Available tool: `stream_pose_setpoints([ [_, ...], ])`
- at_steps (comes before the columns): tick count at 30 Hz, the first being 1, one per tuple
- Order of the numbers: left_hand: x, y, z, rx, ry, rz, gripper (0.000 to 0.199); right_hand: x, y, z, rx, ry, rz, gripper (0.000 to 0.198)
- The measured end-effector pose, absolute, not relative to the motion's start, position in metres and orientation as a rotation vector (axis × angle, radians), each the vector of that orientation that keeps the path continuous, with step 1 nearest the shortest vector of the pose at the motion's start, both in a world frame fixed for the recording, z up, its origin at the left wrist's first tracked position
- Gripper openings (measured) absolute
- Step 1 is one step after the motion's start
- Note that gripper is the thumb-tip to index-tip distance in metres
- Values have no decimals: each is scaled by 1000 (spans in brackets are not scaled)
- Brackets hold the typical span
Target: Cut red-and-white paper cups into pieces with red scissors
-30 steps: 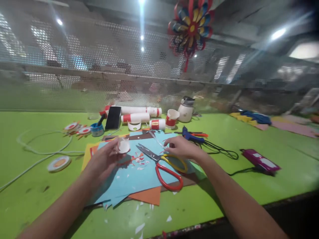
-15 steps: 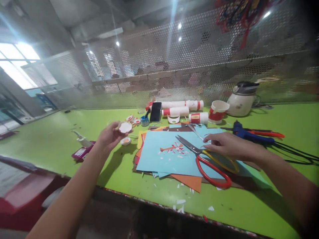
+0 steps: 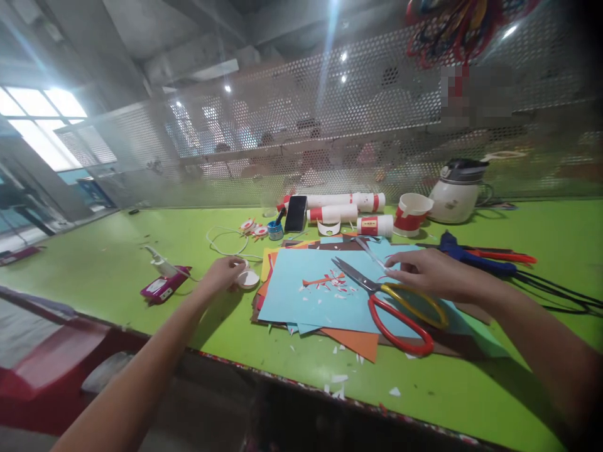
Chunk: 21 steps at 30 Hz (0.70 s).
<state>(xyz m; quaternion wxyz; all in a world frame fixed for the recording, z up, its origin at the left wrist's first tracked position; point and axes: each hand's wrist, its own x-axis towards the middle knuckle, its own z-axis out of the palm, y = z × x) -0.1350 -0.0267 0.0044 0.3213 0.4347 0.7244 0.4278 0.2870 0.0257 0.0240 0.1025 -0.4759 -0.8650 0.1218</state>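
Behind everything, at twelve o'clock, a mesh screen blurs whatever lies past it. The green desk runs off the right edge. At one o'clock a hanging ornament is cut by the top. A blue sheet hides most of the orange, brown and yellow paper beneath it; only their edges show.

Taken from that sheet, the kettle stands at two o'clock, its base partly behind a red-and-white cup. The scissors lie open on the paper, blades toward ten o'clock, part of the yellow loop hidden by the right hand. That hand's fingers are loosely bent near a thin pale strip; whether they grip it cannot be told.

At nine o'clock the left hand is low over the desk. A white disc is at its fingers, just left of the paper; whether they are clamped on it cannot be told. Another pale rim beside them is mostly covered and unclear. The smallest red and white scraps blur together.
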Motion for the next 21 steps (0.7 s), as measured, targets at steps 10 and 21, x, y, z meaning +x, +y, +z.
stream_pose_setpoints([
  [10,-138,-46,38,1449,2244,1013,17,290,22,34,-1406,-2553,369,35],
  [21,-34,1,44,2221,1613,880,31,308,35,57,-1534,-2383,141,22],
])
